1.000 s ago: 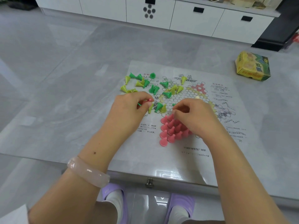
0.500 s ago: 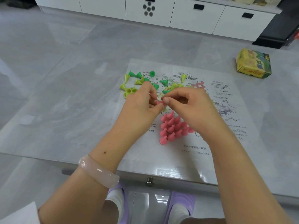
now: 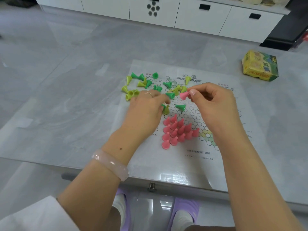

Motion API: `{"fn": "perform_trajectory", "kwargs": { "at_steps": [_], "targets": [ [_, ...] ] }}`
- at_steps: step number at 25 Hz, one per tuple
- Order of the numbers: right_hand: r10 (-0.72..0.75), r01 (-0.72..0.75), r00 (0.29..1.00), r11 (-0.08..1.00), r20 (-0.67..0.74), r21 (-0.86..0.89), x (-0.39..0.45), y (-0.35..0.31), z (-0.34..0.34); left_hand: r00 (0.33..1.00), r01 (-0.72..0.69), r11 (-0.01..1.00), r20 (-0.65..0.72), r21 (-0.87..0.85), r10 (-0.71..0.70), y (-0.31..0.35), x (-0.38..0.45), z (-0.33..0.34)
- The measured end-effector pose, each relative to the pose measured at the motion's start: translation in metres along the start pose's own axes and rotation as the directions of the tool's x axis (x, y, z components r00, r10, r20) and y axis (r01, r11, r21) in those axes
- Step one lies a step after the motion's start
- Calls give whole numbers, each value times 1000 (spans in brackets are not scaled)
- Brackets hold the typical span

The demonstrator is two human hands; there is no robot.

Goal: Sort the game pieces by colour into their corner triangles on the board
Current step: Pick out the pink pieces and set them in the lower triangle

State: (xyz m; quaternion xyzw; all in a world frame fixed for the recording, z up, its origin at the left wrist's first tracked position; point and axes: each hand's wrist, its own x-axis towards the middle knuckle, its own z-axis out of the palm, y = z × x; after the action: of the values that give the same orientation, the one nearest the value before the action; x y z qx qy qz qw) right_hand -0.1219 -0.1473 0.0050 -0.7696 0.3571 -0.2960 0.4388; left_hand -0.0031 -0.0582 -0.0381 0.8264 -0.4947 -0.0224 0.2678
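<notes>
The right hand (image 3: 211, 100) pinches a pink piece (image 3: 184, 95), tipped sideways, above the board (image 3: 191, 164). The pink cluster (image 3: 178, 130) lies nearer the person, below it. The left hand (image 3: 146, 110) has its fingers curled down among green pieces (image 3: 170, 95); I cannot tell whether it holds one.

A grey marble-patterned table top (image 3: 50, 100) with a glossy front edge and a small metal knob (image 3: 152, 187) is shown. Behind it, large pale grey floor tiles (image 3: 41, 35) are seen, bordered by a white cabinet (image 3: 183, 15) with dark recessed handles (image 3: 204, 7). Soft reflections are cast on the surfaces.
</notes>
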Motion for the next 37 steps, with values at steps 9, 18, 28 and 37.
{"fn": "perform_trajectory", "kwargs": {
  "at_steps": [9,18,28,37],
  "targets": [
    [79,-54,984,987,162,-150,2,1,10,984,173,971,6,166,-176,-23,3,2],
    [297,-252,926,946,231,-203,2,-3,26,967,251,959,23,132,-256,-40,-1,-9],
    [341,-295,907,934,248,-204,-1,-6,28,960,276,956,20,100,-280,-37,-3,-16],
    [112,-51,977,950,184,-309,7,-1,20,955,294,956,-41,9,-293,-33,-5,-21]
  ]
}}
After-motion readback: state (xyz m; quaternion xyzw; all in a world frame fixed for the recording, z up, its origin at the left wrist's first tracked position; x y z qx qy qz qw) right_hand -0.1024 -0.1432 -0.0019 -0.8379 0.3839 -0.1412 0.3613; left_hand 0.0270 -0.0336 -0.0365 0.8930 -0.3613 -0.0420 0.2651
